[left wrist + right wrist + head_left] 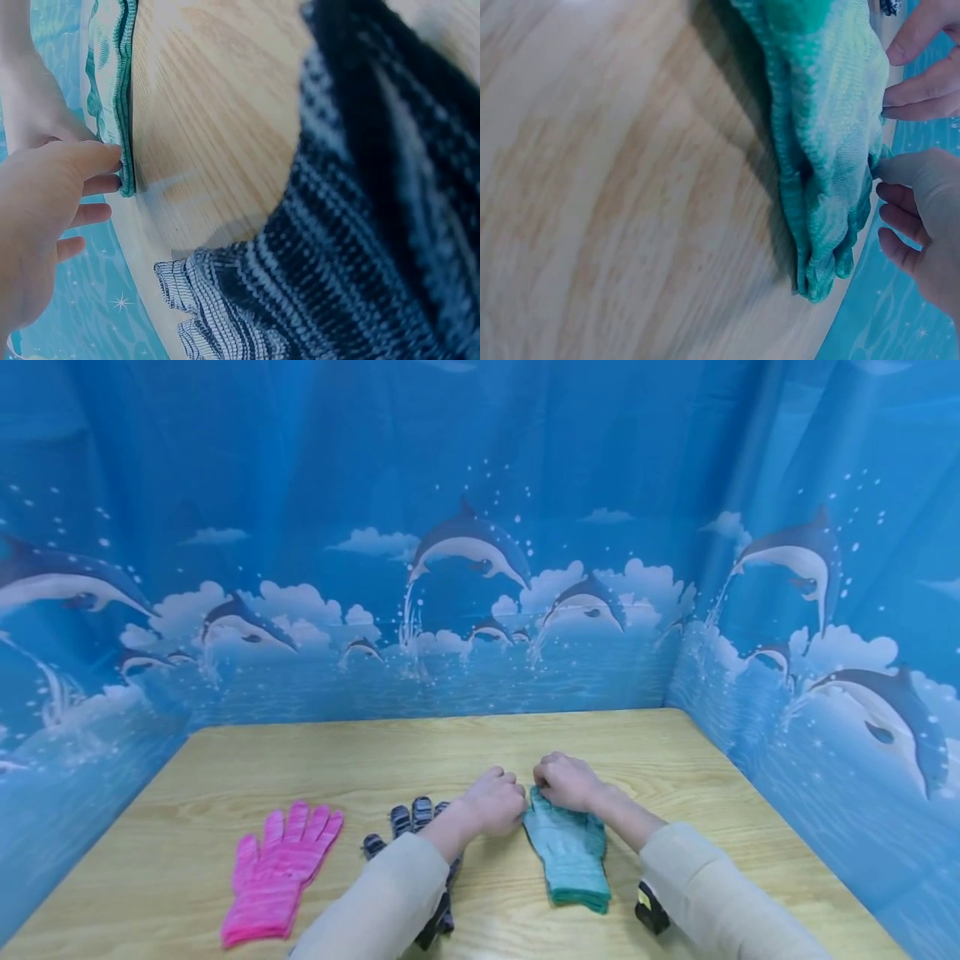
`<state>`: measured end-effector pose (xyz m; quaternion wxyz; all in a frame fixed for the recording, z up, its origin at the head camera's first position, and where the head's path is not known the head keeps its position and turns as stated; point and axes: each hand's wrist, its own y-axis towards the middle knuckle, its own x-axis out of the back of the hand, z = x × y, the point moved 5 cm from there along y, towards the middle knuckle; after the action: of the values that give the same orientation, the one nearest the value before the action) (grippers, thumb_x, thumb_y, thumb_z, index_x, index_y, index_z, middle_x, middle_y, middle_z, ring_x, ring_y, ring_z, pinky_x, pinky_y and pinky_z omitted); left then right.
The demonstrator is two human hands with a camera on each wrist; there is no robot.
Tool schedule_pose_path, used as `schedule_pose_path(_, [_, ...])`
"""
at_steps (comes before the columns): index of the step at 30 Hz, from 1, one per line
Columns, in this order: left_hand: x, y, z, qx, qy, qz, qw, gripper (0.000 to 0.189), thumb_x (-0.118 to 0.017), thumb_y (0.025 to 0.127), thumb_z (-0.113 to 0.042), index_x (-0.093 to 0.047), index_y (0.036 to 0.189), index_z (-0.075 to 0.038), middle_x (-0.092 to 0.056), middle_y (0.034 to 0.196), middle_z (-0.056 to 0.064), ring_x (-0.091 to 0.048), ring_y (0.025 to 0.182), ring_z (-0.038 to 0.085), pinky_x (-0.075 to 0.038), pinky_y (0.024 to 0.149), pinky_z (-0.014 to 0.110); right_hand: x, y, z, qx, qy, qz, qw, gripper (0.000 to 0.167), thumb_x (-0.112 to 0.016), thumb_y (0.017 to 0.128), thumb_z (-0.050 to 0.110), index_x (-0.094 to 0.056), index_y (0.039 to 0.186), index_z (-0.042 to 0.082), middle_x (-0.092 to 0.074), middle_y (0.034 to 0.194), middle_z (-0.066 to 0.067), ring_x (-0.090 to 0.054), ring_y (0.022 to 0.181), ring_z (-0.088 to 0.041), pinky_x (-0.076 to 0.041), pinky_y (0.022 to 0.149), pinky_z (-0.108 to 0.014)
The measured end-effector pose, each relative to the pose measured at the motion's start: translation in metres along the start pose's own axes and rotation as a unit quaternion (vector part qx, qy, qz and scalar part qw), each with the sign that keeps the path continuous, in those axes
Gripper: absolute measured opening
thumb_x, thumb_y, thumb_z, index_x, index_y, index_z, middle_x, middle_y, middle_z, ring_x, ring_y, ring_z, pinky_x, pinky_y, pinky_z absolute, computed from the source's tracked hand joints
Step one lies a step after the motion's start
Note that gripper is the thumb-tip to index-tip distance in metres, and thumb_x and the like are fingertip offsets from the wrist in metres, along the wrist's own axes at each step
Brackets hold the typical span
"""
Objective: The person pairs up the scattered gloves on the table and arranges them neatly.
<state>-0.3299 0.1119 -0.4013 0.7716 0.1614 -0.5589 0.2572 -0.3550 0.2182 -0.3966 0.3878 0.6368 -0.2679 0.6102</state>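
Note:
A mint-green knit glove [567, 847] lies flat on the table, cuff toward me, one glove on top of another at its layered edge. At its fingertip end my right hand [568, 781] pinches the fabric between thumb and forefinger, the other fingers curled, as the right wrist view shows. My left hand [491, 802] meets the glove's left edge, thumb and forefinger gripping it, the remaining fingers held loosely off it in the left wrist view. Under my left forearm lies a black-and-grey striped knit glove [360, 217], partly hidden by the sleeve.
A pink knit glove [273, 872] lies flat at the left of the wooden table [360, 760]. Beside my right sleeve, a small black item with a yellow patch [651, 910] is partly covered. A blue dolphin-print curtain [330, 460] surrounds the table's back and sides.

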Motion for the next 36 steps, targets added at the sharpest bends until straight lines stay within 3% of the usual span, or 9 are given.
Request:
schedule_pose_path(6, [0.0, 0.0, 0.0, -0.002, 0.0, -0.006, 1.0, 0.017, -0.056, 0.09, -0.03, -0.069, 0.098, -0.023, -0.06, 0.088, -0.008, -0.049, 0.085, 0.011, -0.037, 0.085, 0.03, 0.0, -0.001, 0.0, 0.025, 0.024, 0.013, 0.9993, 0.008, -0.062, 0.084, 0.007, -0.065, 0.079, 0.012, -0.06, 0.076, 0.003, -0.056, 0.07, -0.014, -0.046, 0.062, -0.029])
schedule_pose_path(10, [-0.001, 0.0, 0.001, -0.002, 0.001, -0.005, 1.0, 0.017, -0.055, 0.091, -0.03, -0.069, 0.097, -0.023, -0.06, 0.089, -0.008, -0.049, 0.084, 0.011, -0.036, 0.083, 0.029, -0.003, 0.002, -0.002, 0.019, 0.035, 0.025, 0.9989, 0.012, -0.059, 0.086, 0.005, -0.064, 0.078, 0.012, -0.06, 0.073, 0.004, -0.055, 0.066, -0.011, -0.046, 0.061, -0.028])
schedule_pose_path(20, [0.001, 0.0, 0.0, -0.008, -0.006, -0.018, 0.9998, 0.018, -0.053, 0.093, -0.027, -0.07, 0.091, -0.022, -0.059, 0.086, -0.009, -0.047, 0.081, 0.011, -0.036, 0.08, 0.029, -0.004, 0.01, 0.003, 0.047, 0.035, 0.02, 0.9981, 0.02, -0.061, 0.083, 0.002, -0.062, 0.066, 0.012, -0.053, 0.061, 0.007, -0.043, 0.054, -0.008, -0.04, 0.055, -0.025])
schedule_pose_path(31, [0.0, 0.001, 0.001, -0.005, -0.01, -0.014, 0.9998, 0.017, -0.055, 0.092, -0.029, -0.07, 0.096, -0.023, -0.061, 0.09, -0.011, -0.049, 0.084, 0.011, -0.037, 0.083, 0.029, -0.003, 0.013, 0.005, 0.068, 0.007, 0.033, 0.9971, 0.018, -0.06, 0.081, 0.002, -0.065, 0.068, 0.014, -0.055, 0.063, 0.008, -0.045, 0.056, -0.007, -0.042, 0.056, -0.025])
schedule_pose_path(36, [0.001, 0.0, 0.001, -0.006, -0.012, -0.014, 0.9998, 0.017, -0.054, 0.092, -0.029, -0.07, 0.095, -0.023, -0.06, 0.087, -0.011, -0.048, 0.082, 0.011, -0.037, 0.083, 0.029, -0.003, 0.014, 0.005, 0.069, 0.002, 0.029, 0.9972, 0.013, -0.061, 0.08, 0.003, -0.068, 0.075, 0.013, -0.06, 0.071, 0.006, -0.055, 0.065, -0.011, -0.046, 0.061, -0.028])
